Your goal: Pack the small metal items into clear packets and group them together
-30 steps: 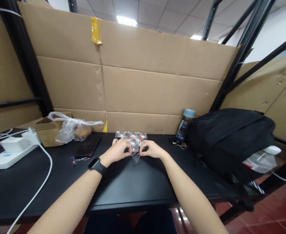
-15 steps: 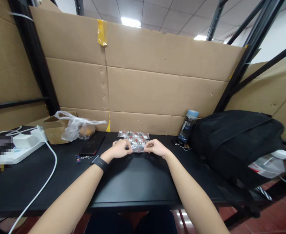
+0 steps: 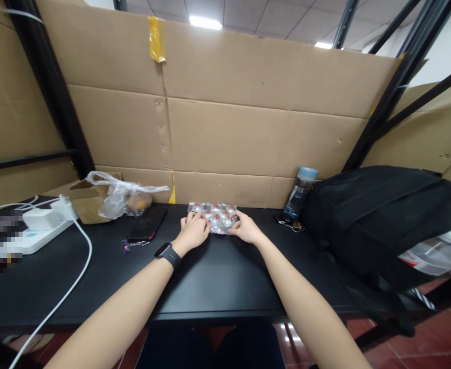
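Several small clear plastic packets [image 3: 218, 219] with red marks lie close together in rows on the black table, near the cardboard wall. My left hand [image 3: 193, 229], with a dark watch on its wrist, grips their left edge with bent fingers. At the right edge, my right hand [image 3: 245, 228] has its thumb low and its index finger higher, gripping the side of the packets. The fingers cover part of both ends of the rows. What is inside the packets is too small to make out.
Left on the table [image 3: 213, 287] are a dark phone [image 3: 147, 224] with a charm, a tied plastic bag [image 3: 123, 197], a cardboard box [image 3: 89, 205] and a power strip [image 3: 29, 241] with a white cable. A bottle [image 3: 300, 195], keys [image 3: 290, 224] and a black backpack [image 3: 375, 220] stand right.
My fingers have moved from the front row's near edge out to the sides of the packets. The front packet now lies flatter against the others. The view has shifted slightly.
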Demonstrator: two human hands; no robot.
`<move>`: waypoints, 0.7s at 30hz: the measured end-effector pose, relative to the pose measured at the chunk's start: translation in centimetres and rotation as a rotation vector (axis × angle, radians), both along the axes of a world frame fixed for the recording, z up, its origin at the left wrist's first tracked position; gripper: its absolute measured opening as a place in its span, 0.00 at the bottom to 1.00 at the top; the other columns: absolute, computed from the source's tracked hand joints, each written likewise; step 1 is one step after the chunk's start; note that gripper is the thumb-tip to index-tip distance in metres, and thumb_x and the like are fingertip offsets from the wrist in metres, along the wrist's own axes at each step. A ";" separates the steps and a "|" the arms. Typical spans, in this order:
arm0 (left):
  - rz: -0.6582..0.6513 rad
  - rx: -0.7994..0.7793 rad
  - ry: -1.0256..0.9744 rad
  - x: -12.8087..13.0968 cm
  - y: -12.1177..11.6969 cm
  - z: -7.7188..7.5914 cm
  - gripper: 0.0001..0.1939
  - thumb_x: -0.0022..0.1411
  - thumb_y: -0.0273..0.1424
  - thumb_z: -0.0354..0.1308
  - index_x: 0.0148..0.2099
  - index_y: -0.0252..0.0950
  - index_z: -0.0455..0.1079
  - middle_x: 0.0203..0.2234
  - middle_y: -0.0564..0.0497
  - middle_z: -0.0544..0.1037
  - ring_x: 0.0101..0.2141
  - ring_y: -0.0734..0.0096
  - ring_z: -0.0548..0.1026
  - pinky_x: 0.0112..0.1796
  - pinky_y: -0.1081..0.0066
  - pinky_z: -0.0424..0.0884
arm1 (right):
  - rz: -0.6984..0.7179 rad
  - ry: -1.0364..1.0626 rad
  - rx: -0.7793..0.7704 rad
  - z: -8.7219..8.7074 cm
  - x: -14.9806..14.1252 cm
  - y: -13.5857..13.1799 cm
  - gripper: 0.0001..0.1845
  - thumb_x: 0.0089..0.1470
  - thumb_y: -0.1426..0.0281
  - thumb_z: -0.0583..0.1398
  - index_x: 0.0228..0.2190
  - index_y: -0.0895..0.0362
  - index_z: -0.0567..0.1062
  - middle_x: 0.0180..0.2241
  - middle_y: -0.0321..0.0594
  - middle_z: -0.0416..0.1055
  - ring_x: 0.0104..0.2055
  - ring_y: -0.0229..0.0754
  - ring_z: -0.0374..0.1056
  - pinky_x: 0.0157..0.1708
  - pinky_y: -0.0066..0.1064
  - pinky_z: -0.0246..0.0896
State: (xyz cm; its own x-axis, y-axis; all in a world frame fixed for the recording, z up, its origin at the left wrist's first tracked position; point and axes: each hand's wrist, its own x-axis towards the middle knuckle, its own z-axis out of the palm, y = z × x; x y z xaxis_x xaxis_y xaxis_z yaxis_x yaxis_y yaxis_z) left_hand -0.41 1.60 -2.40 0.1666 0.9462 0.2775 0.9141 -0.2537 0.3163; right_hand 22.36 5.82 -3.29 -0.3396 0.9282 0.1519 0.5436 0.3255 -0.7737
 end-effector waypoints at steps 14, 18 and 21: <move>0.051 0.124 0.125 0.7 -0.2 -0.8 0.17 0.64 0.38 0.45 0.41 0.38 0.73 0.51 0.43 0.70 0.55 0.54 0.60 0.50 0.51 0.61 | 0.066 -0.305 0.195 -0.6 -0.6 0.0 0.16 0.51 0.71 0.60 0.41 0.50 0.81 0.30 0.35 0.74 0.32 0.35 0.68 0.39 0.25 0.58; 0.019 0.137 0.091 0.4 -0.1 -0.5 0.19 0.61 0.36 0.50 0.54 0.44 0.67 0.56 0.44 0.67 0.56 0.54 0.60 0.50 0.51 0.62 | 0.099 -0.339 0.264 -0.5 -0.5 -0.1 0.16 0.49 0.71 0.60 0.40 0.50 0.82 0.35 0.37 0.73 0.35 0.36 0.68 0.41 0.26 0.59; -0.094 0.143 0.106 0.1 -0.1 -0.5 0.17 0.61 0.33 0.50 0.51 0.51 0.69 0.59 0.51 0.66 0.59 0.56 0.58 0.51 0.52 0.61 | 0.116 -0.351 0.307 -0.5 -0.5 -0.3 0.13 0.46 0.68 0.63 0.37 0.51 0.82 0.42 0.39 0.72 0.42 0.39 0.68 0.46 0.27 0.60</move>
